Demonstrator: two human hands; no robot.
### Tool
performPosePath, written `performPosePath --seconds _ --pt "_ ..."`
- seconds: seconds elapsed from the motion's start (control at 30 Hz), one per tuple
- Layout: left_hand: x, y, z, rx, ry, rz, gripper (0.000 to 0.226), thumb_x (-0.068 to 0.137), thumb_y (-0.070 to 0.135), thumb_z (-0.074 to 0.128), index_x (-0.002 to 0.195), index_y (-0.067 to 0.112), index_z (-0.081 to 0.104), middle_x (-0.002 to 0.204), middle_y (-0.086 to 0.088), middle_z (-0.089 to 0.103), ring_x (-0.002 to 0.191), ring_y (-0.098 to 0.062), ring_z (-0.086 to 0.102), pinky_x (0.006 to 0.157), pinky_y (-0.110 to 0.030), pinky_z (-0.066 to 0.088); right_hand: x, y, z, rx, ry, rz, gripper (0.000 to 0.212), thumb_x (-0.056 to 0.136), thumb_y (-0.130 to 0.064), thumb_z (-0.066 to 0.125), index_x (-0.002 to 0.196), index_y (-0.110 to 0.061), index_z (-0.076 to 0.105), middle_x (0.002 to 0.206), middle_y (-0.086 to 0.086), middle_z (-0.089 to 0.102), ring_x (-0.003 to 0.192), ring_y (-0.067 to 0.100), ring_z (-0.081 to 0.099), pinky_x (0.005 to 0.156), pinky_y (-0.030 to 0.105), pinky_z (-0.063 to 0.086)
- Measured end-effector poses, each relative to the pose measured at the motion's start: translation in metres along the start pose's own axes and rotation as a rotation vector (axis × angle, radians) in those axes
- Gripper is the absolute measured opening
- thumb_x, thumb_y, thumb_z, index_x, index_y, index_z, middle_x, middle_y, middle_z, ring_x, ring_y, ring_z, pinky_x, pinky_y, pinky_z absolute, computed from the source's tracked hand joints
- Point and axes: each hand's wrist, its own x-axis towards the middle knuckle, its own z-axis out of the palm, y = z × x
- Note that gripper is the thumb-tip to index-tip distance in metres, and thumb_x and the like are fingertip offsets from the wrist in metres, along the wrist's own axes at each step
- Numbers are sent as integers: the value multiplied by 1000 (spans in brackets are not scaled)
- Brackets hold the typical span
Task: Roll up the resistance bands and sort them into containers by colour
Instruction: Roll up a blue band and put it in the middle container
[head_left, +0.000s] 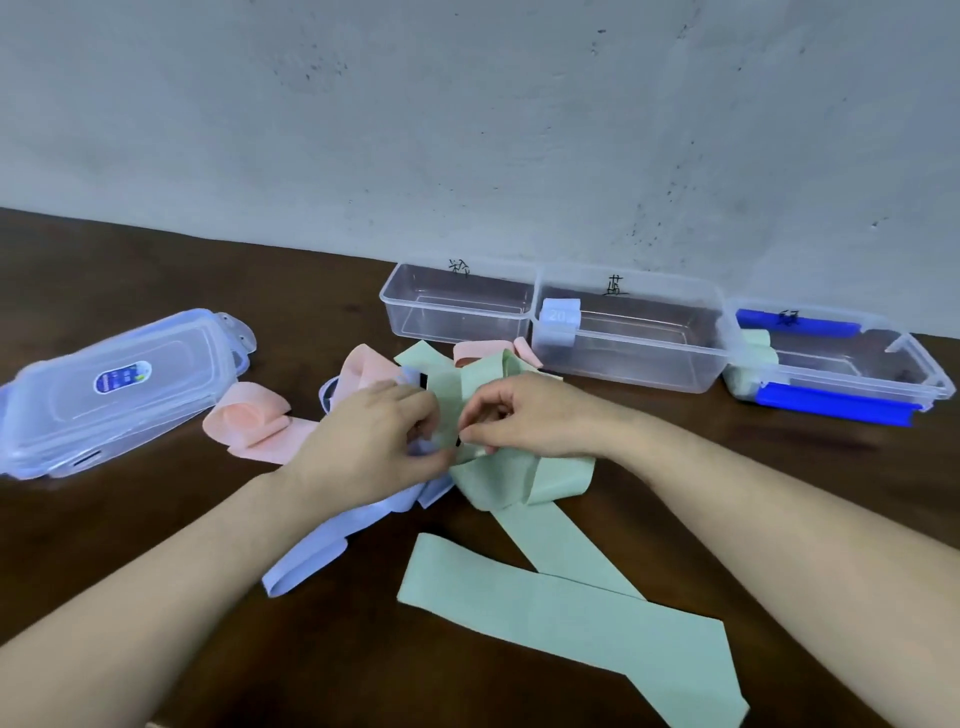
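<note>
- Pinching with curled fingers, the left hand (371, 436) is seen at the middle of the band pile, where blue and green meet; which band its grip has cannot be told.
- A green band (524, 478) is pinched by the right hand (524, 415), with the fingers bent tight on a fold.
- The two hands are held close together, almost touching, above the pile.
- A long flat green band (566, 618) is laid on the brown surface (130, 291), near the bottom of the view, beside the right arm.
- A blue band (311, 556) is spread out under the left wrist.
- A pink band (249, 421) is curled up to the left of the hands, and more pink is seen behind the pile.
- Three clear boxes are lined up by the wall (467, 130), side by side and touching.
- The left box (457, 306) has a dark mark written on its back wall.
- A rolled blue band (558, 322) is stood in the left end of the middle box (634, 332).
- A rolled green band (750, 364) is seen at the left end of the right box (841, 364), which has blue clips.
- A stack of clear lids (114, 389) is placed far to the left, well apart from the boxes.
</note>
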Motion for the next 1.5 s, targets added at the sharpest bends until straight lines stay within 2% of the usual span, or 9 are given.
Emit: performPosePath --seconds 0.2,0.4,0.53,0.77,0.93,1.1,1.23,1.33,1.5 --pt "-38 -19 -9 140 -136 47 53 79 73 49 99 28 70 107 13 67 91 -15 60 74 -35 48 16 -16 19 -163 -17 -63 12 93 -33 67 102 -28 75 81 -18 66 73 -8 59 68 8 42" --pt "-35 -22 -16 -61 46 -27 30 87 50 54 84 22 64 83 12 61 84 -10 51 72 -29 32 17 -15 26 -190 69 -101 26 86 -26 65 107 -40 64 80 -10 52 73 7 51 74 39 49" --pt "-19 -2 -27 -409 84 -136 27 90 25 63 72 33 45 61 16 47 57 -7 43 54 -18 32 12 -12 22 -119 201 -188 42 82 -24 68 121 -36 59 96 -13 54 82 -3 52 72 20 42" --pt "25 32 -34 -792 93 -229 25 89 24 63 71 20 46 56 15 42 53 -5 36 52 -16 30 -10 0 5 450 339 -137 27 85 -22 59 111 -25 61 106 -11 62 95 2 57 88 19 45" --pt "53 67 -27 -1112 35 -280 26 84 26 66 87 3 52 82 -8 57 76 -18 53 71 -33 40 -34 14 -10 982 400 68 51 86 -49 63 125 -16 54 122 15 66 95 27 69 95 48 56" --pt "74 117 -14 -1172 -67 -320 36 79 34 65 90 5 47 86 -8 51 78 -19 49 75 -39 37 -78 32 -32 1171 452 95 62 93 -61 53 124 -7 59 100 12 72 86 24 73 76 38 59" --pt "82 159 3 -1056 -142 -291 39 79 38 65 89 7 43 79 -7 44 73 -22 42 71 -43 42 -115 50 -49 1099 543 28 29 99 -32 60 113 -6 61 92 8 71 73 20 68 62 31 56" --pt "83 200 9 -1131 -188 -328 30 88 26 65 115 15 58 90 -6 69 80 -25 65 78 -46 52 -150 64 -61 1131 584 -12 17 98 -21 62 107 -8 57 86 15 69 61 26 64 51 33 51" --pt "85 277 26 -1251 -263 -487 34 96 47 55 120 26 68 110 -2 74 104 -21 69 91 -41 52 -217 97 -79 1142 596 18 5 99 -19 62 96 -14 62 90 7 71 76 19 68 65 30 57"
